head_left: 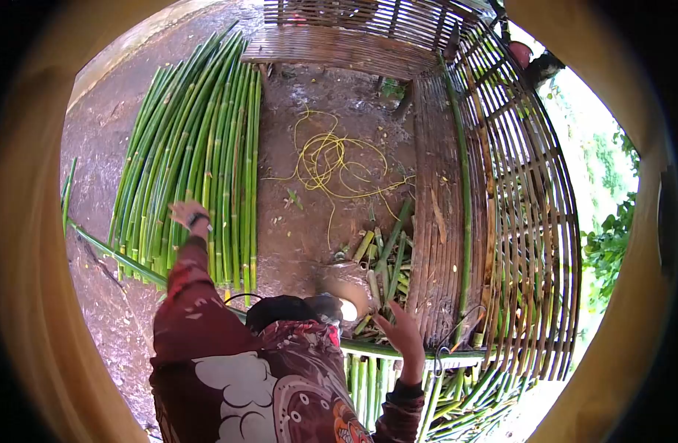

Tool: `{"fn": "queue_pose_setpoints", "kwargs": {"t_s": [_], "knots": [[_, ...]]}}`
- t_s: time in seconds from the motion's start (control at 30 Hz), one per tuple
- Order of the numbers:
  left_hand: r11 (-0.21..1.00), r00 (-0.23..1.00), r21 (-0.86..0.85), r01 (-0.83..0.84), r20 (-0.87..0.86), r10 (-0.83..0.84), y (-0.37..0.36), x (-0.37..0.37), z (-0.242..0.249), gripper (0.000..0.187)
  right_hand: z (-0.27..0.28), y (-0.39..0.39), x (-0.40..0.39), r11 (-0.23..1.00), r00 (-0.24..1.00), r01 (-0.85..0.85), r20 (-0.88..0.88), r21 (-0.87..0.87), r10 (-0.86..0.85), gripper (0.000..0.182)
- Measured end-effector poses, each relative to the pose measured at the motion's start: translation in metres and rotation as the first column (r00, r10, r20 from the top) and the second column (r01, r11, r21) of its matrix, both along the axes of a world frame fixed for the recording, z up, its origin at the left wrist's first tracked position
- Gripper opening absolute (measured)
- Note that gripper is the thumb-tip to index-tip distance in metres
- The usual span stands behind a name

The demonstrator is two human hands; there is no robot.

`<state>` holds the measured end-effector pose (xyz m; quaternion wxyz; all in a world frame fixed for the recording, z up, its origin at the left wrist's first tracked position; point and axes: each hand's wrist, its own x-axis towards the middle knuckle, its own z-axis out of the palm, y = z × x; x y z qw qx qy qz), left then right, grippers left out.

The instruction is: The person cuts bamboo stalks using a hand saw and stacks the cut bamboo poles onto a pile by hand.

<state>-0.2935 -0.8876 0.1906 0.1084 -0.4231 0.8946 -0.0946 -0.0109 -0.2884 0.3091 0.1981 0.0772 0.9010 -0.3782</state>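
My left hand (185, 213), with a dark band at the wrist, reaches out over the lower part of a big bundle of green bamboo poles (199, 148). Its fingers are spread and hold nothing. Off to the right, my right hand (402, 330) is open too, thumb apart from the fingers, close over a heap of short cut bamboo pieces (389, 258). A single green pole (121, 255) runs slantwise under the near end of the bundle, toward my body.
Yellow cord (331, 159) lies in loose coils on the wet dirt floor (295, 229). A slatted bamboo bench (435, 170) with a lattice backrest (527, 184) borders the right side, and another bench (339, 48) the far side. More bamboo poles (464, 399) lie at the lower right.
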Motion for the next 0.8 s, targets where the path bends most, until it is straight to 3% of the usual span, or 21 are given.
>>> {"fn": "queue_pose_setpoints", "kwargs": {"t_s": [0.07,0.1,0.13,0.17,0.2,0.23,0.27,0.3,0.37,0.4,0.43,0.47,0.5,0.53,0.57,0.63,0.67,0.7,0.73,0.77,0.8], "knots": [[0.949,0.989,0.292,0.117,0.051,-0.138,0.038,0.054,-0.07,0.041,-0.043,0.018,0.058,0.977,0.966,0.03,0.247,0.21,-0.083,0.068],[0.887,0.978,0.432,0.16,0.049,-0.2,0.052,0.081,-0.106,0.037,-0.151,0.051,0.13,0.95,0.983,-0.043,0.182,0.31,-0.014,0.069],[0.8,0.963,0.571,0.183,0.061,-0.263,0.076,0.107,-0.133,0.034,-0.164,0.047,0.166,0.929,0.908,-0.005,0.39,0.369,-0.15,0.071],[0.704,0.947,0.683,0.195,0.057,-0.317,0.093,0.129,-0.157,0.031,-0.217,0.053,0.227,0.948,0.864,0.123,0.438,0.293,-0.247,0.074],[0.606,0.928,0.773,0.187,0.064,-0.368,0.11,0.147,-0.174,0.028,-0.3,0.064,0.306,0.956,0.897,0.004,0.423,0.292,-0.132,0.061],[0.505,0.905,0.845,0.175,0.064,-0.42,0.125,0.154,-0.19,0.025,-0.28,0.036,0.336,0.918,0.768,0.358,0.504,0.173,-0.395,0.048],[0.418,0.874,0.892,0.172,0.057,-0.482,0.134,0.157,-0.204,0.024,-0.257,0.007,0.362,0.712,0.55,0.692,0.555,0.116,-0.625,0.035],[0.342,0.824,0.923,0.177,0.051,-0.564,0.14,0.149,-0.219,0.022,-0.252,-0.037,0.397,0.225,0.112,0.969,0.638,0.099,-0.762,0.027],[0.077,0.571,0.957,0.279,-0.101,-0.815,0.144,0.112,-0.252,0.023,-0.283,-0.092,0.474,0.312,0.305,0.946,0.54,-0.081,-0.785,0.021],[-0.203,0.31,0.927,0.315,-0.303,-0.901,0.15,0.081,-0.259,0.024,-0.337,-0.129,0.517,0.248,0.242,0.966,0.617,-0.077,-0.749,0.017],[-0.604,-0.027,0.73,0.318,-0.63,-0.776,0.163,0.039,-0.271,0.026,-0.389,-0.16,0.562,0.185,0.175,0.981,0.688,-0.06,-0.704,0.014],[-0.378,0.196,0.918,-0.115,-0.353,-0.915,0.184,0.007,-0.258,0.024,-0.424,-0.206,0.582,0.142,0.209,0.976,0.529,-0.166,-0.822,0.015],[-0.067,0.289,0.888,-0.455,0.076,-0.954,0.206,-0.024,-0.239,0.026,-0.432,-0.242,0.527,0.525,0.538,0.824,-0.006,0.212,-0.843,0.022],[0.277,0.37,0.619,-0.735,0.709,-0.601,0.229,-0.049,-0.22,0.029,-0.412,-0.26,0.531,0.822,0.674,0.523,0.481,0.226,-0.561,0.014],[0.269,0.312,0.927,-0.262,0.345,-0.885,0.25,-0.056,-0.203,0.022,-0.359,-0.263,0.481,0.539,0.615,0.784,-0.271,0.307,-0.74,0.013],[0.443,0.179,0.834,0.33,0.405,-0.896,0.305,-0.058,-0.173,0.009,-0.332,-0.281,0.454,0.607,0.593,0.732,0.149,0.309,-0.791,0.021],[0.427,0.112,0.83,0.359,0.416,-0.903,0.341,-0.054,-0.169,0.009,-0.303,-0.275,0.423,0.057,0.006,0.991,0.384,0.121,-0.923,0.029],[0.459,0.16,0.808,0.37,0.432,-0.888,0.375,-0.052,-0.158,0.008,-0.332,-0.29,0.414,0.152,0.104,0.978,0.295,0.144,-0.95,0.036],[0.494,0.216,0.783,0.379,0.444,-0.87,0.409,-0.048,-0.16,0.017,-0.327,-0.291,0.398,0.073,0.023,0.989,0.35,0.128,-0.936,0.036],[0.479,0.18,0.778,0.406,0.445,-0.877,0.441,-0.039,-0.168,0.017,-0.324,-0.287,0.382,0.001,-0.045,0.994,0.406,0.112,-0.913,0.036],[0.37,0.19,0.899,0.236,0.331,-0.924,0.471,-0.026,-0.178,0.022,-0.341,-0.289,0.372,-0.039,-0.088,0.992,0.445,0.119,-0.891,0.036]]}}
